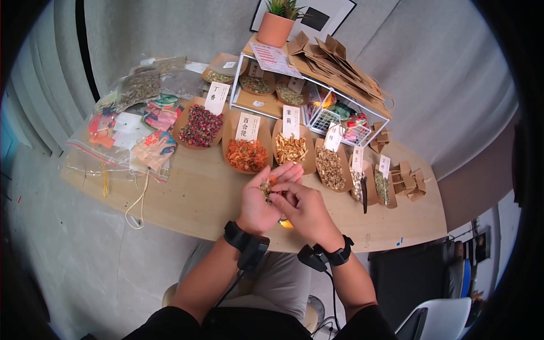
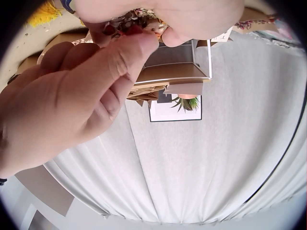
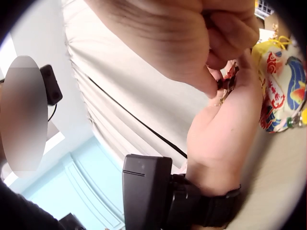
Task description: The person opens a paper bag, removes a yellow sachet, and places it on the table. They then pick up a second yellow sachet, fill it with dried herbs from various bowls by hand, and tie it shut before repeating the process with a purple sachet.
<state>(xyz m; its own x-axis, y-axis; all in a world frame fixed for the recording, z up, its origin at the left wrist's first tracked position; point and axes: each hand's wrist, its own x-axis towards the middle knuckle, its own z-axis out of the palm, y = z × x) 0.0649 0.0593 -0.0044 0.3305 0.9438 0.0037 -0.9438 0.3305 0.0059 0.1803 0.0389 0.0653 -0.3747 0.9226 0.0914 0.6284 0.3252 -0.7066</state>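
Note:
My left hand (image 1: 259, 205) is turned palm up beneath a small heap of mixed dried flowers and herbs (image 2: 139, 21), its fingers extended. Over that palm, my right hand (image 1: 306, 208) pinches some of the dried flowers between thumb and fingertips. The right wrist view shows dark red bits (image 3: 229, 81) at those fingertips. A printed cloth pouch (image 3: 283, 86) with a yellow drawstring lies on the table near the hands; in the head view they mostly hide it. Ahead of the hands stand kraft trays of orange petals (image 1: 247, 154) and pale yellow dried flowers (image 1: 290, 148).
Further trays hold rosebuds (image 1: 200, 126), tan chopped pieces (image 1: 331, 169) and green herbs (image 1: 382, 187). Black tongs (image 1: 364, 195) lean on one tray. At left is a clear bag (image 1: 122, 127) of cloth pouches. Behind stands a shelf (image 1: 340, 79) with folded paper bags and a potted plant (image 1: 276, 25).

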